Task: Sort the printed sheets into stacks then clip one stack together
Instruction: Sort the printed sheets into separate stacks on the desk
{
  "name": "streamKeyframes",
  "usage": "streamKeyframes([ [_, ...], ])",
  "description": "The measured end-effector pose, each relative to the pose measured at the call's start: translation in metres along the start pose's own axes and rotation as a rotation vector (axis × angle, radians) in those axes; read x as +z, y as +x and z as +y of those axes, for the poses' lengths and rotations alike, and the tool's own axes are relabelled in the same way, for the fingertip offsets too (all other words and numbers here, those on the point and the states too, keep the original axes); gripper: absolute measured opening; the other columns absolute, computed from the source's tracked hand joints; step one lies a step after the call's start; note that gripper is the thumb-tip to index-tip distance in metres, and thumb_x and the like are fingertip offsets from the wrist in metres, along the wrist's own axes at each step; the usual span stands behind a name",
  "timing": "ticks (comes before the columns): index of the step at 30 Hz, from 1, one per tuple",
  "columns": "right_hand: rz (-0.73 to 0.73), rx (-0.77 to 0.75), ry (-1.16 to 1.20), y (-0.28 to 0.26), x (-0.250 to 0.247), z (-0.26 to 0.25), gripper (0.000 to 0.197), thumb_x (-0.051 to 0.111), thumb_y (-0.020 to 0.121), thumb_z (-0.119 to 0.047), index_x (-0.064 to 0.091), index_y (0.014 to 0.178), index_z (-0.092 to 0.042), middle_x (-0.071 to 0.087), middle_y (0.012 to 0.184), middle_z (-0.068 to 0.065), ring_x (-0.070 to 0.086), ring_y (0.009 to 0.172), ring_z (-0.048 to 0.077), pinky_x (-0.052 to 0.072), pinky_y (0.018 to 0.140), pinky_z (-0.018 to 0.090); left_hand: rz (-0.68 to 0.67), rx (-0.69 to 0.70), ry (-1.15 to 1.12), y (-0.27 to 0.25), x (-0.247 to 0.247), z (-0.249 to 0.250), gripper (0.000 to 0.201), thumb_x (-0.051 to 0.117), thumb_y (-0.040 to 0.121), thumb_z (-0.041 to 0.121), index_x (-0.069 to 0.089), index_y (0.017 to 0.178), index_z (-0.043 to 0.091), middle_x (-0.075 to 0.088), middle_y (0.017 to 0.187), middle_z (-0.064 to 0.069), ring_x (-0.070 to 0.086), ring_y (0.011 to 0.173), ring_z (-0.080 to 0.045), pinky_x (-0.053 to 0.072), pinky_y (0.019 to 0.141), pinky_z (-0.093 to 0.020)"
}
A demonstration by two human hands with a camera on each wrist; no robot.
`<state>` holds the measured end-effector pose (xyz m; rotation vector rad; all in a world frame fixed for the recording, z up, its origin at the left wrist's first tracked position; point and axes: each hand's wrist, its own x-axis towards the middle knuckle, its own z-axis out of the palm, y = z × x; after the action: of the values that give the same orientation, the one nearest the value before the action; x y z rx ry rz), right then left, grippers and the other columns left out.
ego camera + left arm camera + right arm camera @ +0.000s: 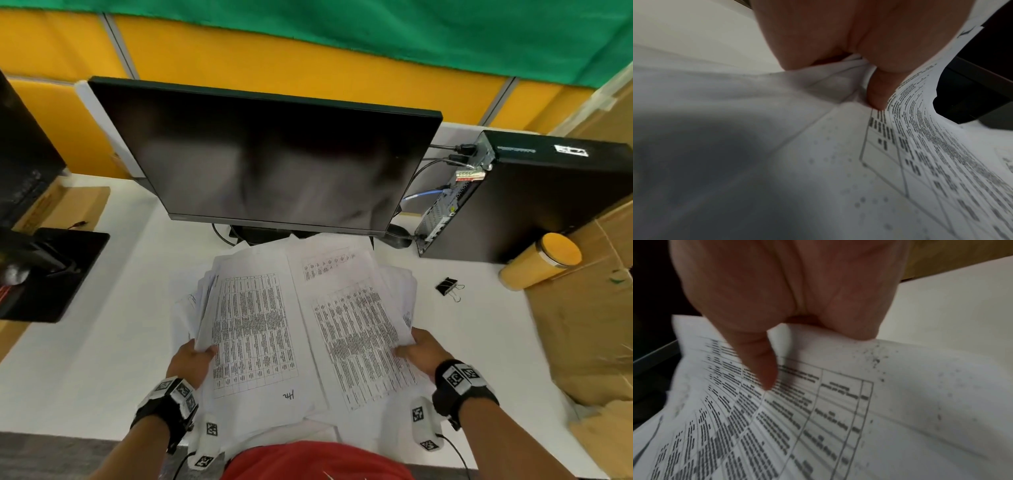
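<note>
Both hands grip the printed sheets (274, 329) over the white desk (113, 329) — left hand (191, 359) pinching the left edge, thumb on top; right hand (419, 353) pinching the right edge likewise. Beyond the right fingers lies a black binder clip (448, 287) — farther, the monitor (267, 157).

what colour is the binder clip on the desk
Black, with silver wire handles; the binder clip shows best in the head view.

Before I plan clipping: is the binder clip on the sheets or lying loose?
Loose. The clip lies on the desk, right of the sheets and apart from them.
</note>
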<state>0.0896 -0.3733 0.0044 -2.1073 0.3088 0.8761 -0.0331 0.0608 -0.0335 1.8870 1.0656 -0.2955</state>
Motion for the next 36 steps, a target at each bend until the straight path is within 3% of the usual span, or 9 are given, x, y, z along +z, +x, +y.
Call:
streamKeyframes([
  [5,0.084,-0.118,-0.042,-0.004,-0.016,-0.007,0.04,0.07,0.083,-0.044,0.067,0.116,-0.022,0.074,0.111,-0.004,0.068,0.103,0.019,0.05,0.1,0.046,-0.002,-0.014,-0.007,-0.004,0.0,0.004,0.043,0.061,0.093,0.027,0.057,0.129,0.004,0.064,0.123,-0.02,0.06,0.112,-0.039,0.044,0.098,-0.041],
  [9,0.072,-0.211,-0.025,-0.034,-0.051,-0.033,0.013,0.066,0.091,-0.026,0.076,0.099,-0.022,0.078,0.095,-0.001,0.074,0.091,0.022,0.052,0.095,0.049,-0.006,-0.019,0.008,-0.004,-0.003,0.001,0.049,0.061,0.091,0.032,0.056,0.131,0.005,0.064,0.125,-0.019,0.06,0.112,-0.039,0.045,0.101,-0.045],
  [13,0.047,-0.275,-0.027,-0.069,-0.089,-0.055,0.017,0.063,0.093,-0.012,0.077,0.098,-0.019,0.078,0.097,0.003,0.074,0.093,0.024,0.051,0.096,0.05,-0.002,-0.002,0.021,-0.009,-0.003,0.006,0.044,0.06,0.093,0.028,0.056,0.13,0.004,0.064,0.122,-0.02,0.06,0.11,-0.039,0.046,0.097,-0.041],
  [20,0.186,-0.422,0.02,-0.108,-0.118,-0.096,0.015,0.063,0.091,-0.012,0.075,0.097,-0.018,0.078,0.091,0.002,0.075,0.084,0.021,0.055,0.078,0.038,-0.002,-0.014,-0.033,-0.01,-0.004,0.012,0.041,0.062,0.092,0.022,0.058,0.128,0.002,0.066,0.12,-0.022,0.062,0.108,-0.039,0.047,0.097,-0.043],
  [23,0.237,-0.489,0.173,-0.11,-0.124,-0.11,0.018,0.061,0.092,-0.009,0.073,0.102,-0.017,0.078,0.094,-0.001,0.074,0.086,0.017,0.058,0.065,0.025,0.008,-0.027,-0.039,-0.011,-0.004,0.013,0.042,0.063,0.092,0.023,0.058,0.127,0.001,0.066,0.119,-0.022,0.062,0.107,-0.039,0.048,0.096,-0.043],
  [25,0.244,-0.542,0.285,-0.108,-0.127,-0.118,0.02,0.064,0.087,-0.013,0.073,0.104,-0.02,0.077,0.102,0.0,0.073,0.095,0.019,0.06,0.072,0.028,0.016,-0.038,-0.033,-0.014,-0.004,0.016,0.043,0.062,0.092,0.022,0.057,0.128,0.0,0.065,0.121,-0.023,0.06,0.11,-0.039,0.046,0.096,-0.042],
  [27,0.225,-0.57,0.415,-0.099,-0.124,-0.123,0.03,0.066,0.082,-0.019,0.071,0.111,-0.02,0.073,0.115,0.006,0.069,0.108,0.026,0.057,0.088,0.041,0.019,-0.05,-0.046,-0.017,-0.006,0.019,0.043,0.063,0.092,0.02,0.056,0.127,-0.003,0.064,0.122,-0.023,0.06,0.109,-0.039,0.044,0.095,-0.04],
  [30,0.168,-0.539,0.562,-0.079,-0.11,-0.126,0.033,0.057,0.092,-0.004,0.062,0.125,-0.006,0.069,0.122,0.015,0.066,0.112,0.033,0.054,0.092,0.05,0.007,-0.064,-0.089,-0.017,-0.007,0.024,0.042,0.066,0.09,0.019,0.057,0.123,-0.006,0.064,0.119,-0.025,0.06,0.105,-0.039,0.046,0.093,-0.04],
  [36,-0.047,-0.334,0.38,-0.044,-0.032,-0.11,0.026,0.058,0.095,-0.006,0.066,0.118,-0.013,0.072,0.117,0.01,0.069,0.107,0.026,0.05,0.098,0.048,0.02,-0.138,-0.421,-0.025,0.008,0.035,0.058,0.075,0.082,0.024,0.048,0.125,-0.003,0.062,0.115,-0.019,0.06,0.106,-0.039,0.048,0.093,-0.046],
])
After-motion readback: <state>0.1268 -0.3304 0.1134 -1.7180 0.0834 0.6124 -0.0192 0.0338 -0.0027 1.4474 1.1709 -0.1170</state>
